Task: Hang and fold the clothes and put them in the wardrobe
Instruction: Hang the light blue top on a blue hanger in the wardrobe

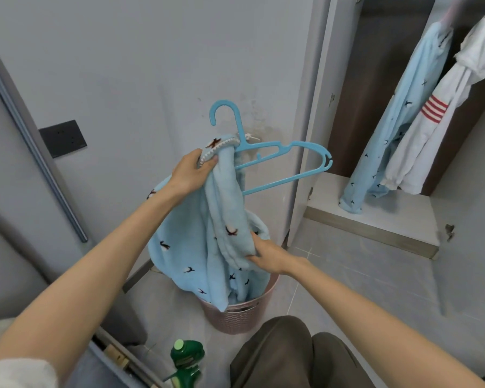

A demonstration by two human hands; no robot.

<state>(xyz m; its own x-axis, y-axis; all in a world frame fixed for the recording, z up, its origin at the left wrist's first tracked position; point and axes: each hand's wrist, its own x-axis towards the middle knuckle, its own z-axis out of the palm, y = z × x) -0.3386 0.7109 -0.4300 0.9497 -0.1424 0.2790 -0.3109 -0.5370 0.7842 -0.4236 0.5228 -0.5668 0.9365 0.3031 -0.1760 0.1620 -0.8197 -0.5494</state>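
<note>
Head view: with left hand (189,175) pinching pale-blue bird-print fleece garment (196,247) onto sky-blue plastic hanger (291,152), right hand (266,254) gripping cloth at five o'clock, draw shoulder over three-o'clock arm.

A: Where's the held garment (196,253)?
B: Above the basket (235,317), lower end inside it. The left hand (191,175) grips its top, and the right hand (266,256) grips it lower, to the right.
A: Hanger (277,161)?
B: At the garment's top, sticking out right of the left hand, before the wall.
A: Wardrobe (403,217)?
B: Open, at right. Inside, the left hung garment (403,113) is beside the right hung garment (445,130). The bottle (186,357) stands on the floor, nearer than the basket.
</note>
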